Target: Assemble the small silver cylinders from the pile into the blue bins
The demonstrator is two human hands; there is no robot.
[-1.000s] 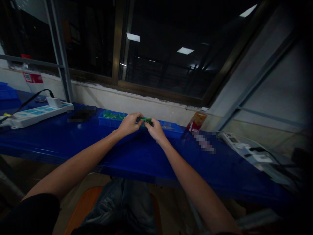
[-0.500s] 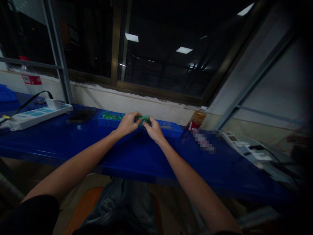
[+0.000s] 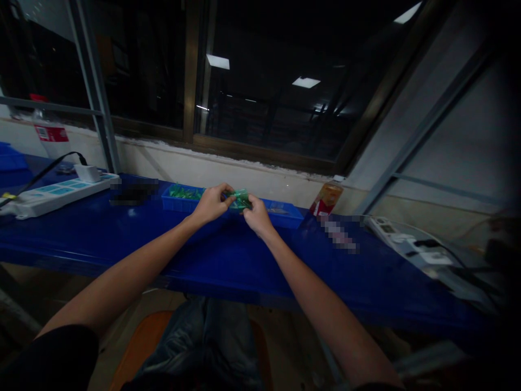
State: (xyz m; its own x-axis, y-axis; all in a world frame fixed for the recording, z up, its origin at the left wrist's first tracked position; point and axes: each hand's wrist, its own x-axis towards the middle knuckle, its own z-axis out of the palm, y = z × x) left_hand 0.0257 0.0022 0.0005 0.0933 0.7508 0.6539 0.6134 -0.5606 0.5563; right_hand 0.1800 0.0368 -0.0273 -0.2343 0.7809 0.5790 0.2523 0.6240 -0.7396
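Note:
Between my two hands is a translucent green plastic piece, its exact kind too small and dim to make out. My left hand pinches its left side with thumb and fingertips. On its right side, the thumb and fingers of my right hand are closed on it. Both hands are raised in front of a long blue tray. Several green plastic pieces lie in the tray's left part. Small pale items lie in its right part, too blurred to name.
The blue table runs along a windowed wall. A white power strip and a bottle with a red cap are at the left. At the right are an orange-and-red packet and another power strip with cables.
The green piece between my hands has turned slightly and shows more of its surface. Both hands stay almost in the same place, still gripping it.

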